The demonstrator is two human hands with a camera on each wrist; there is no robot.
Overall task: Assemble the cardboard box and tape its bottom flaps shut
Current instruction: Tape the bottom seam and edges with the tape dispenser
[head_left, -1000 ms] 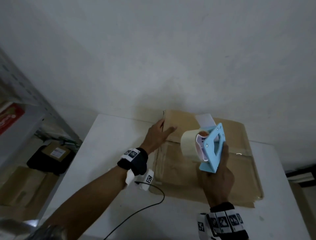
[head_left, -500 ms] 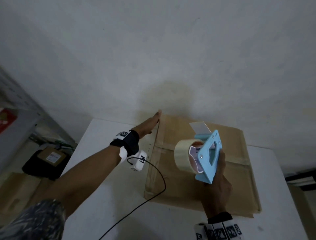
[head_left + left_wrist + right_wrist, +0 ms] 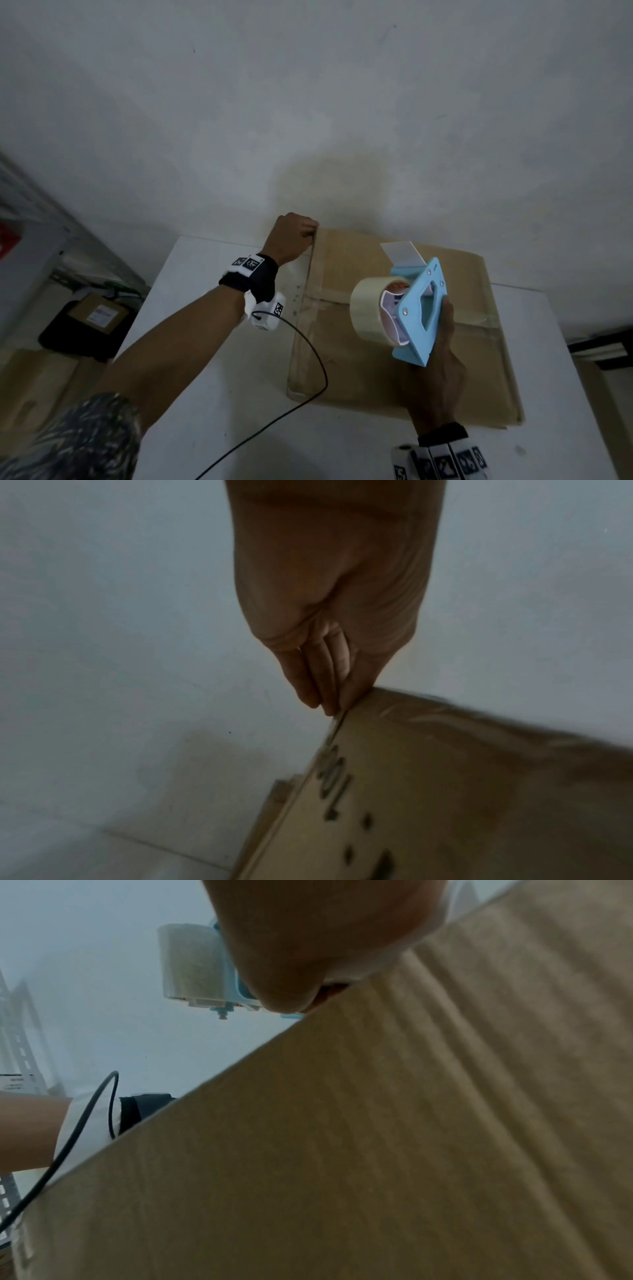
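Observation:
A flattened brown cardboard box (image 3: 346, 370) lies on the white table (image 3: 212, 394) against the wall. My left hand (image 3: 296, 236) pinches the far left corner of the box; in the left wrist view the fingers (image 3: 329, 691) close on the corner of the cardboard box (image 3: 445, 791). My right hand (image 3: 442, 363) holds a light blue tape dispenser (image 3: 421, 311) above the box, with a roll of clear tape (image 3: 368, 311) on it and a tape end (image 3: 400, 253) sticking up. In the right wrist view the tape roll (image 3: 190, 961) shows past the hand, above the cardboard box (image 3: 377, 1137).
A black cable (image 3: 308, 377) runs from my left wrist across the box's left part and the table. A metal shelf (image 3: 51, 246) stands at the left. On the floor below it lie a black bag with a small carton (image 3: 92, 315) and more cardboard (image 3: 30, 387).
My left hand moved from the box's top face to its far left corner and closed on the edge. The right hand kept the dispenser above the box with little movement.

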